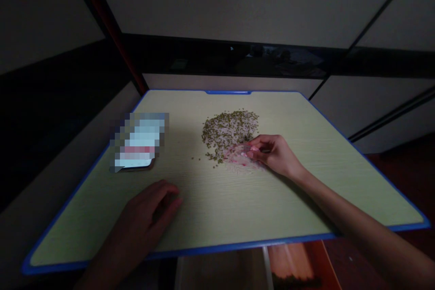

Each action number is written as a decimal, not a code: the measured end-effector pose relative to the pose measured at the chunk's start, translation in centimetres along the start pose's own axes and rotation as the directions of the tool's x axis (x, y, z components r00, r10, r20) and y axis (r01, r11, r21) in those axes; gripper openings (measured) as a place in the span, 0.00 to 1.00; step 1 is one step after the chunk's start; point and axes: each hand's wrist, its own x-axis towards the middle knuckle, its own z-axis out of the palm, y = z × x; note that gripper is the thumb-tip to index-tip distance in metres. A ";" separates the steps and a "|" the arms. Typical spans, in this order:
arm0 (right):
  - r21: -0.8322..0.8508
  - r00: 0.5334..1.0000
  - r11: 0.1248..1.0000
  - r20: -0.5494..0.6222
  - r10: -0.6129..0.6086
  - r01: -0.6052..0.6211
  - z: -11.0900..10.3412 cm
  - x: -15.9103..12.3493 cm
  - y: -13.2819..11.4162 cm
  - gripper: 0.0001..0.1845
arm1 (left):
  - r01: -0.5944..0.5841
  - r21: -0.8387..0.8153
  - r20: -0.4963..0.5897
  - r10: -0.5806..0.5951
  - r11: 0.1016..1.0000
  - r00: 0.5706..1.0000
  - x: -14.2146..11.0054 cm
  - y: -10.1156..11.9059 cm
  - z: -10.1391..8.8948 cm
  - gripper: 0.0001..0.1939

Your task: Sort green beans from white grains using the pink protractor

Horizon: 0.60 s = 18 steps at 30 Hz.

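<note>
A loose pile of small green beans mixed with whitish grains (229, 129) lies near the middle of the small table (210, 208). My right hand (272, 152) pinches a thin, clear plastic bag with pink print (239, 158) at the pile's near right edge. The bag lies crumpled and partly over the pile; its contents, if any, cannot be made out. My left hand (149, 210) rests at the near left of the tabletop, fingers loosely bent, with a gap between thumb and forefinger and nothing in it.
A phone with a lit, pixelated screen (141, 140) lies at the table's left side. Blue trim (227, 92) edges the tabletop. Pale cabinet panels (231, 4) with a glossy dark band stand behind. Below the front edge are a pale open container (220, 272) and an orange-brown one (299, 263).
</note>
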 end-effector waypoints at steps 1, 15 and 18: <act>-0.003 1.000 1.000 0.005 -0.003 0.003 0.0 0.0 0.0 0.17 | -0.002 0.000 0.003 0.002 1.000 1.000 0.0 0.0 0.0 0.13; 0.047 0.999 0.999 0.036 0.025 -0.026 0.0 0.0 -0.6 0.16 | -0.020 0.017 -0.004 0.020 1.000 1.000 0.0 -0.1 0.1 0.14; 0.057 0.998 0.998 0.060 0.015 -0.018 0.0 0.0 -0.5 0.15 | -0.020 0.019 -0.005 0.020 1.000 1.000 0.0 0.0 0.0 0.14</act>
